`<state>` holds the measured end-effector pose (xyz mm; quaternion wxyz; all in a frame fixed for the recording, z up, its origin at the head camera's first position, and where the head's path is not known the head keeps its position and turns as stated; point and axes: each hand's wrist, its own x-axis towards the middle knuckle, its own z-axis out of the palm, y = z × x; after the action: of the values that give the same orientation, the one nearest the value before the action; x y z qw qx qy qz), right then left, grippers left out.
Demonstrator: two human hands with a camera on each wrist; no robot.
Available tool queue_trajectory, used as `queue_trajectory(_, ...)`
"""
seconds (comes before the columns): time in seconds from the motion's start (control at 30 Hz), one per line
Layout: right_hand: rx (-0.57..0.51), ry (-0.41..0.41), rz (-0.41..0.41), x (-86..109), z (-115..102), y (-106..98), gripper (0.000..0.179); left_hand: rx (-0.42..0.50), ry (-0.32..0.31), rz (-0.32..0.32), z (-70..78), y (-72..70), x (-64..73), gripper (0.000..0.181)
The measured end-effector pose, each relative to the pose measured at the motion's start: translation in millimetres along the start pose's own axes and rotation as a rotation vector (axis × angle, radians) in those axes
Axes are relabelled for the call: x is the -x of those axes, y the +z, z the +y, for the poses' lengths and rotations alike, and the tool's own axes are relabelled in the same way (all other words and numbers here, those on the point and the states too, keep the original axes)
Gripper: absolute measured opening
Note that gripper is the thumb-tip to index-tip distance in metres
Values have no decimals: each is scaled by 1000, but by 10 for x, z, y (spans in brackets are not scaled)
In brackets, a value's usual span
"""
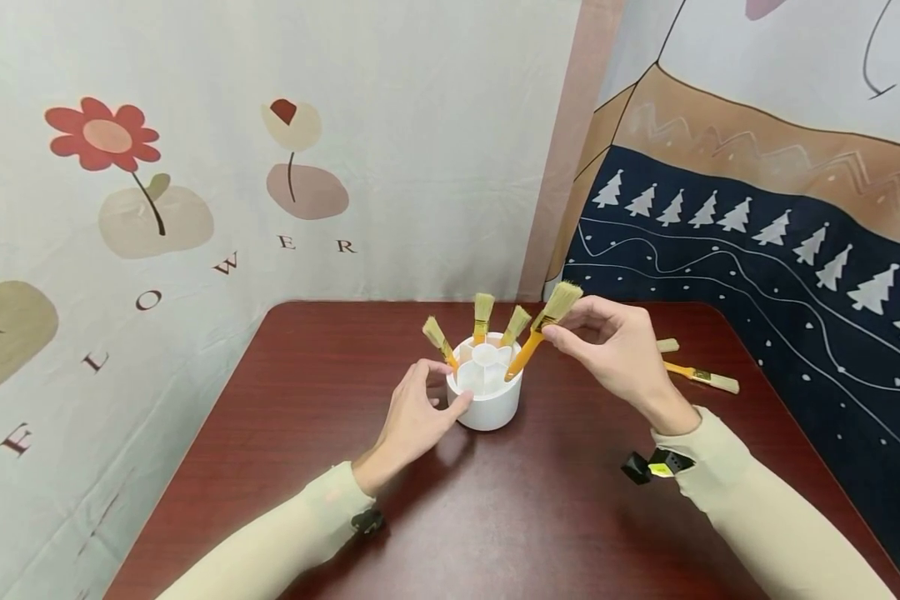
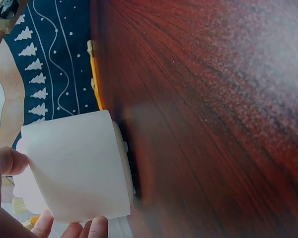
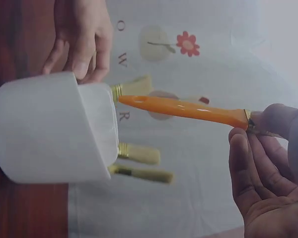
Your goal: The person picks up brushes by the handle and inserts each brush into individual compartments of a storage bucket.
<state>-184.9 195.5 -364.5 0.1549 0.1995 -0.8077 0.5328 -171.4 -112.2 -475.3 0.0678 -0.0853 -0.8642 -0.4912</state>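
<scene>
A round white desk organizer [image 1: 489,414] with several compartments stands upright on the table. My left hand [image 1: 411,414] holds it from the left, thumb at the front rim and fingers round its side, as the left wrist view also shows. Up to the right, my right hand [image 1: 624,357] pinches a paintbrush [image 3: 188,109] at its metal collar. Its bristles point up and its orange handle slants down, the tip over the organizer's right rim in the head view. Three other paintbrushes stand bristles up in the organizer: a left one [image 1: 437,333], a back one [image 1: 483,312] and a right one [image 1: 515,323].
On the table [image 1: 510,517] at the right, beyond my right wrist, lie two more brushes, one [image 1: 701,377] with its orange handle showing and one [image 1: 667,344] mostly hidden. Patterned cloths [image 1: 435,150] hang behind the table and along its right side.
</scene>
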Motion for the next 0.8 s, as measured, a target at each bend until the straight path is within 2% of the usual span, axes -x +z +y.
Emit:
queue_trajectory(0.2, -19, -12, -20, -12, -55, 148, 17, -10, -6, -2, 5, 1, -2, 48)
queue_trajectory(0.43, -69, -23, -41, -17, -83, 322, 19, -3, 26, 5, -13, -4, 3, 48)
queue_trajectory(0.6, -25, -56, -33, -24, -87, 430, 19, -1, 25, 1, 2, -10, 10, 48)
queue_trajectory(0.8, 73, -172, -37, -33, -62, 550, 21, -1, 16, -3, 8, -1, 9, 48)
